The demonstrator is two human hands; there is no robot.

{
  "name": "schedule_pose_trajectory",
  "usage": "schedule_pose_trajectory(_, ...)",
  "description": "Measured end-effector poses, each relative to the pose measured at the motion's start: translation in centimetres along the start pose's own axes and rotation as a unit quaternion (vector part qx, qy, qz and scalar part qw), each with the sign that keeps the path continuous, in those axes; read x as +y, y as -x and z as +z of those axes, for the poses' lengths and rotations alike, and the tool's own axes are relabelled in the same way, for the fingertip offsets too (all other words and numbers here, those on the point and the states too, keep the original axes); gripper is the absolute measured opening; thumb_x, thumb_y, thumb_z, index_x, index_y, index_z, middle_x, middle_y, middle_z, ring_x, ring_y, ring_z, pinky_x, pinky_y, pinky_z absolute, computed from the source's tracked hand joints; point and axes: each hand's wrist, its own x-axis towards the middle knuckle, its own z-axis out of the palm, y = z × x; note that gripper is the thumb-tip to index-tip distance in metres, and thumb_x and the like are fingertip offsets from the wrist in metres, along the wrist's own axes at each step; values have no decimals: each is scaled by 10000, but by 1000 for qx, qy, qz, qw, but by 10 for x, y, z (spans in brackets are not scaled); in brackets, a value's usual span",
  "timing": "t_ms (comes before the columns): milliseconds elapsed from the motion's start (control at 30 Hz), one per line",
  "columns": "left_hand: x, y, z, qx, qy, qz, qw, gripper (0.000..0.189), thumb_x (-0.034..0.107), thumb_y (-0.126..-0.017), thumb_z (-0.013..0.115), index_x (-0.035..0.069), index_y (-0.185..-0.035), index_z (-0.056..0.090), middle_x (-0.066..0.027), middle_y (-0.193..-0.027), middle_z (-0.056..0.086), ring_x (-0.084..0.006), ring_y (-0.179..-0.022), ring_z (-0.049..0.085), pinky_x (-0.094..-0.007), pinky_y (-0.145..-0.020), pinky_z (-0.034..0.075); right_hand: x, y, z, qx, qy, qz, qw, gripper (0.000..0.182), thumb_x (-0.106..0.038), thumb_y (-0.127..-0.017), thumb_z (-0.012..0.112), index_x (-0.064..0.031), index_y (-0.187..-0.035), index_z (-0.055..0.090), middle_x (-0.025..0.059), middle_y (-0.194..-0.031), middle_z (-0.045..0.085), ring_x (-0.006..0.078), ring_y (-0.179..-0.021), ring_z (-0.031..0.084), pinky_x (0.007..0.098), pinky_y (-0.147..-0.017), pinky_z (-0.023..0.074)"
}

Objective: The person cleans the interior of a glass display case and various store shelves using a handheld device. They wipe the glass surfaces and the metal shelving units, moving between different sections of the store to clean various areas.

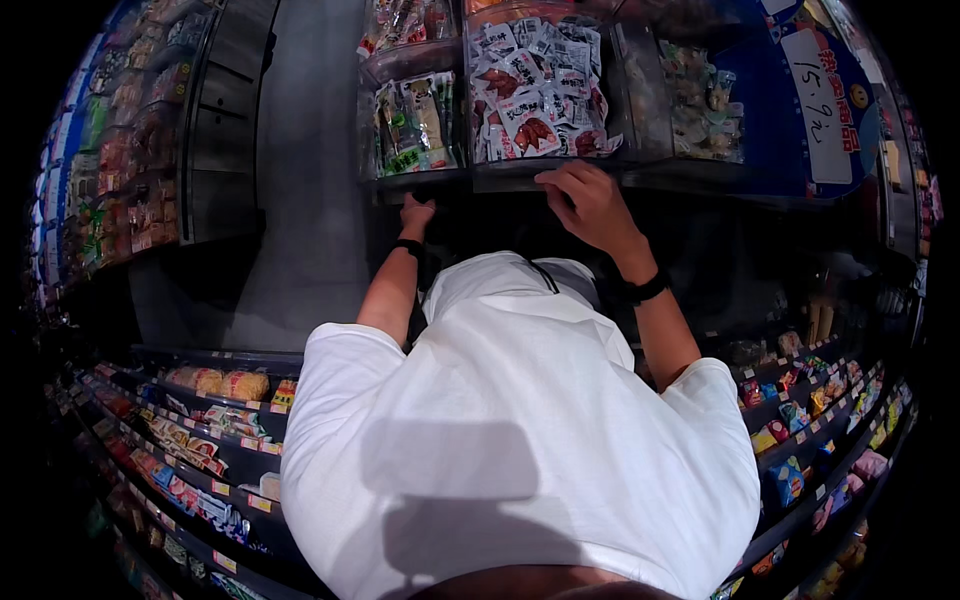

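Observation:
Clear plastic bins of packaged snacks stand in front of me. My right hand is at the front edge of a bin holding a heap of white and silver snack sachets, its fingers bent and nothing seen in them. Lower and to the left, my left hand is just below the front of a bin of long clear-and-green snack packs. Its fingers are partly hidden in the dark under the bin's edge, so what they touch cannot be told. Each wrist wears a black band.
More small packs lie in a bin to the right, beside a blue sign with handwriting. Another display of bagged goods stands at the left, across a grey floor. Shelves of packaged snacks curve behind me on both sides.

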Motion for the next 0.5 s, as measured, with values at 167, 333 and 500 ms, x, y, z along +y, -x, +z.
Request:
schedule_pose_trajectory(167,-39,-27,56,-16,64,122,990,649,332,-781,779,119,-1351,553,-221,-1259,657,-416,-1188,616,-492,-985,507,11,4,-73,152,241,-6,959,228,-87,-826,726,-86,-1052,696,119,-1069,629,312,-1003,592,423,-891,457)
schedule_pose_trajectory(333,21,11,76,59,100,-85,990,628,307,-753,805,131,-1313,582,-213,-1236,665,-423,-1152,630,-496,-967,520,22,-7,-87,110,386,25,916,363,-285,-880,736,-167,-1213,654,96,-1287,560,322,-1165,536,471,-994,400)
schedule_pose_trajectory(500,38,29,64,103,139,-147,974,640,234,-716,821,113,-1284,552,-257,-1300,577,-451,-1189,582,-508,-998,501,33,-1,-83,50,488,72,868,390,-382,-901,719,-184,-1230,654,105,-1355,543,365,-1230,529,500,-1001,426)
